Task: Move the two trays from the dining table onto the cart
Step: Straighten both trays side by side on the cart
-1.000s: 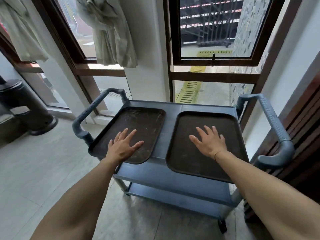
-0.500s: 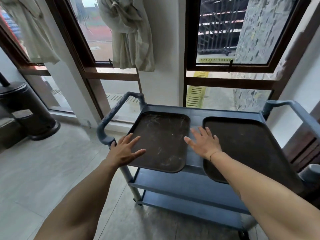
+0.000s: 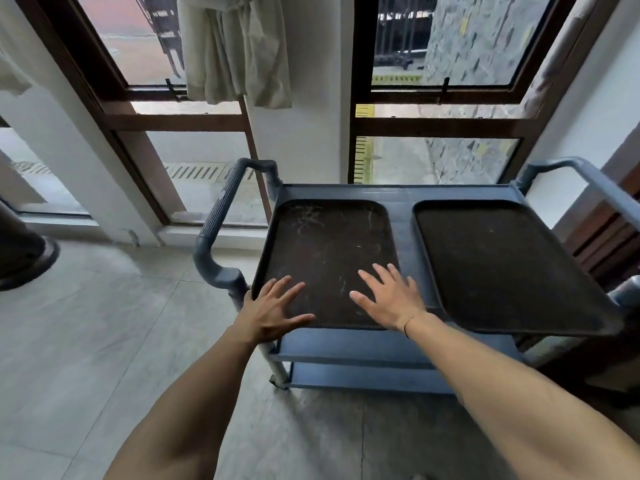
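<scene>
Two dark brown trays lie side by side on the top shelf of a grey-blue cart (image 3: 401, 194). The left tray (image 3: 329, 247) is scratched; the right tray (image 3: 502, 265) juts out past the cart's near edge. My left hand (image 3: 273, 311) hovers with fingers spread over the left tray's near left corner. My right hand (image 3: 388, 297) is spread flat over the same tray's near right corner. Neither hand holds anything.
The cart has a handle on the left (image 3: 221, 230) and one on the right (image 3: 571, 168), and lower shelves (image 3: 346, 355). Windows and a white pillar stand behind it, with a tied curtain (image 3: 235, 46) above. A dark round base (image 3: 24, 258) sits on the tiled floor at left.
The view has swung left, so the cart sits further right. My right hand has moved from the right tray over to the left tray; my left hand stays near that tray's left corner.
</scene>
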